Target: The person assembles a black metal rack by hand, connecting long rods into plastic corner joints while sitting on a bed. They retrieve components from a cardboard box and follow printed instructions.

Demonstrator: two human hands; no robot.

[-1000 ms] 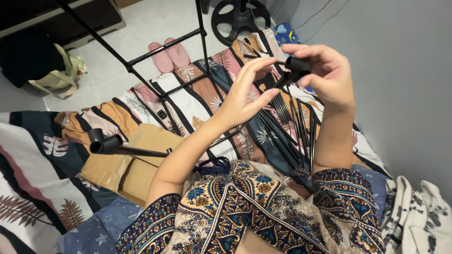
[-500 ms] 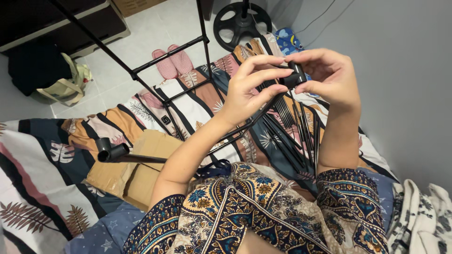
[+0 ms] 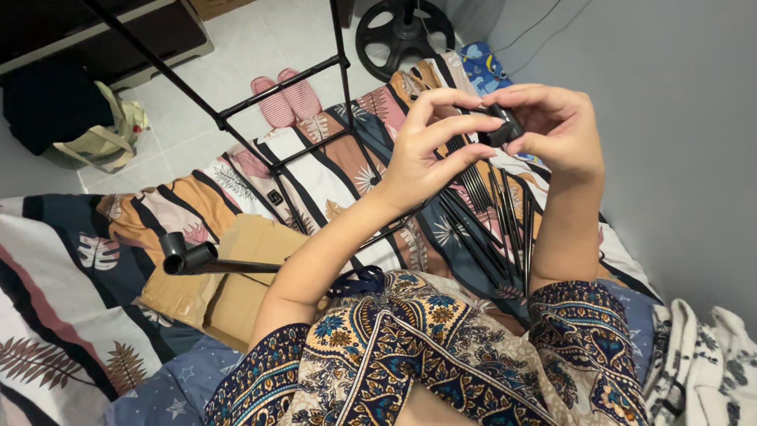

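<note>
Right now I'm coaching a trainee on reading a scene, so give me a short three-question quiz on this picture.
1. True or false: both hands grip one small black connector.
2. What footwear lies on the tiled floor? A) pink slippers B) boots C) sandals
3. What lies on the cardboard box?

Key: 1 true; 2 A; 3 a black rod with a tube fitting on its end.

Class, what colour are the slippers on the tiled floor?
Pink striped slippers, seen in the head view.
</note>
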